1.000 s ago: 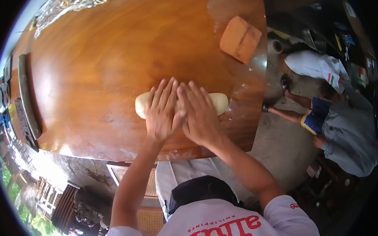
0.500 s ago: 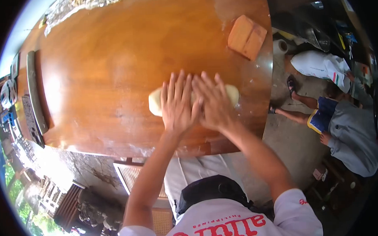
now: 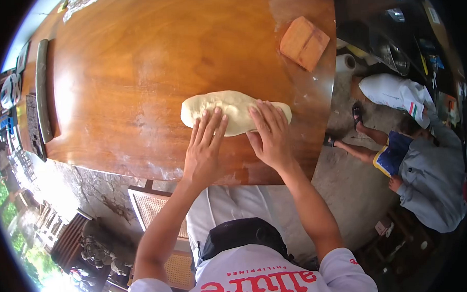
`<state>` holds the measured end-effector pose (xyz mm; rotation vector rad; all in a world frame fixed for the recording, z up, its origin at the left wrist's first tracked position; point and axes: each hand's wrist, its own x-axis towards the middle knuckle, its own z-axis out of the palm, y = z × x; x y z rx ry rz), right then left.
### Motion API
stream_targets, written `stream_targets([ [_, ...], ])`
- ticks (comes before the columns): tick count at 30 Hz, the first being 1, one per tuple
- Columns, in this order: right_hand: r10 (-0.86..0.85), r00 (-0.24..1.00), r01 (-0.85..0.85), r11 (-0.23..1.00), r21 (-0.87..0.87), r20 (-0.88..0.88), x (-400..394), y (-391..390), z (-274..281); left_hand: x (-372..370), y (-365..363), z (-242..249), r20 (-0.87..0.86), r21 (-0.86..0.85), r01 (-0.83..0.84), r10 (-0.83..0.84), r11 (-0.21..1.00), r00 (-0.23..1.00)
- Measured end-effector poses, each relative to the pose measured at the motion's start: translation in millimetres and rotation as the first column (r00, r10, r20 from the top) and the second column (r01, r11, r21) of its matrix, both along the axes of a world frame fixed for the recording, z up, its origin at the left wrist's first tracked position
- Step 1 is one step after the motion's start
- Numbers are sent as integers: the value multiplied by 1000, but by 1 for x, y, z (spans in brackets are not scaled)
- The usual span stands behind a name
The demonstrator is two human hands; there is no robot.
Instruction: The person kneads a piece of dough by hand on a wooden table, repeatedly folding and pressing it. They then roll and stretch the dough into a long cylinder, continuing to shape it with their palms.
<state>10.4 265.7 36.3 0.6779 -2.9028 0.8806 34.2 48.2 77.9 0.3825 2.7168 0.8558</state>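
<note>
A pale, elongated lump of dough point(image 3: 224, 102) lies crosswise on the brown wooden table point(image 3: 153, 51), its surface creased and dimpled. My left hand point(image 3: 205, 144) is palm down, its outstretched fingertips touching the near edge of the dough left of its middle. Over the right end rests my right hand point(image 3: 270, 134), with fingers extended across the dough and the thumb at its near side. Neither hand is wrapped round it. Flour-like smudges mark the tabletop near my wrists.
An orange-brown wooden block point(image 3: 304, 43) sits toward the table's right edge. A long grey bar point(image 3: 43, 91) lies along the left side. Beyond the right edge, a person in a grey top point(image 3: 432, 165) is bent over. A cane-panelled chair point(image 3: 153, 208) stands at the near edge.
My hands have moved apart and back toward me, uncovering the middle of the dough. The dough now looks wider and flatter, with its creased top showing.
</note>
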Motion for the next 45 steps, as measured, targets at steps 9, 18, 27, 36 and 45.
stream_targets([
  [9, -70, 997, 70, 997, -37, 10, 42, 4, -7, 25, 7, -6, 52, -44, 92, -89, 995, 995],
  [18, -193, 980, 189, 979, -75, -55, 65, -16, 0, 43, 5, -26, -113, 97, -10, 21, 995, 993],
  [27, 59, 998, -62, 989, 133, 30, 43, -45, -18, 17, -14, -61, -297, -215, 79, -143, 973, 944],
  [36, 51, 996, -43, 994, 104, -77, -42, -49, 17, -67, -32, -47, -443, -84, 165, -185, 983, 877],
  [45, 241, 970, -237, 967, -98, 35, -40, -44, 30, -52, -33, -15, -274, 87, 164, -135, 983, 952],
])
